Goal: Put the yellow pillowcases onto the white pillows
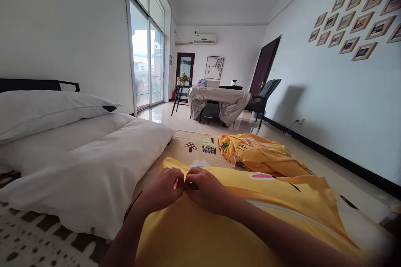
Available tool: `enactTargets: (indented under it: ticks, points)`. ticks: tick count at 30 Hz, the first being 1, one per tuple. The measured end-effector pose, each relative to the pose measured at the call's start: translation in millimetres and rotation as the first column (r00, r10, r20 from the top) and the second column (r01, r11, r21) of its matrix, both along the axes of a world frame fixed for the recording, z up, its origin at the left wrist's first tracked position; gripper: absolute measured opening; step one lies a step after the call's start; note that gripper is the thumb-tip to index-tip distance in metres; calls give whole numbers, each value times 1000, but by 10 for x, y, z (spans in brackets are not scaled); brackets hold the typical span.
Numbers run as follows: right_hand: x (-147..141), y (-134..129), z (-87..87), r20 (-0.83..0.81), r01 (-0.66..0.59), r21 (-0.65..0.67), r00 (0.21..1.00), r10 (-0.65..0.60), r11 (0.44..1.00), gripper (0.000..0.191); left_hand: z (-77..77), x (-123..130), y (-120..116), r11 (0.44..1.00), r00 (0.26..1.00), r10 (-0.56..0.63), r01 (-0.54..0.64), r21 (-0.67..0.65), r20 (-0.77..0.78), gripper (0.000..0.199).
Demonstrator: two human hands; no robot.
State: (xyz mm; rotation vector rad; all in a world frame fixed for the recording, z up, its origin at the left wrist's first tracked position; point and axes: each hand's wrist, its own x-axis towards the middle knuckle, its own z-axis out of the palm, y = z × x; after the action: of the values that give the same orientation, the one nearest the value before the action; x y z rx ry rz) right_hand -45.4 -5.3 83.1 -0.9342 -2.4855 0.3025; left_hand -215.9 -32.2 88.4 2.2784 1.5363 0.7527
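A large yellow cloth with a pink and black print spreads over the bed in front of me. At its upper left part, my left hand has its fingers curled and pinched on the yellow fabric. Right beside it, nearly touching, my right hand also pinches the fabric with bent fingers. The fingertips of both hands are partly hidden. Beyond the hands lies a second, bunched yellow cloth with printed patterns, resting on the beige patterned sheet.
White pillows fill the left side of the bed. Farther off stand a covered table, a dark chair and a small plant on a stand. Framed pictures hang on the right wall.
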Motion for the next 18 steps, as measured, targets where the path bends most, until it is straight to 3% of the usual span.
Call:
enactTargets:
  ticks: [3, 7, 12, 18]
  points:
    - [-45, 76, 46, -21, -20, -140, 1000, 17, 990, 18, 10, 6, -27, 999, 999, 37, -38, -14, -40, 12]
    - [-46, 167, 80, -34, -68, -364, 998, 60, 929, 21, 43, 22, -65, 996, 996, 52, -57, -62, -76, 13]
    - [-71, 192, 61, -40, -62, -287, 998, 53, 956, 23, 52, 9, -72, 998, 996, 60, -62, -31, -66, 15]
    - [-100, 130, 96, -48, -11, -179, 999, 2, 984, 28, 63, -17, -58, 998, 998, -51, 50, -35, -30, 21]
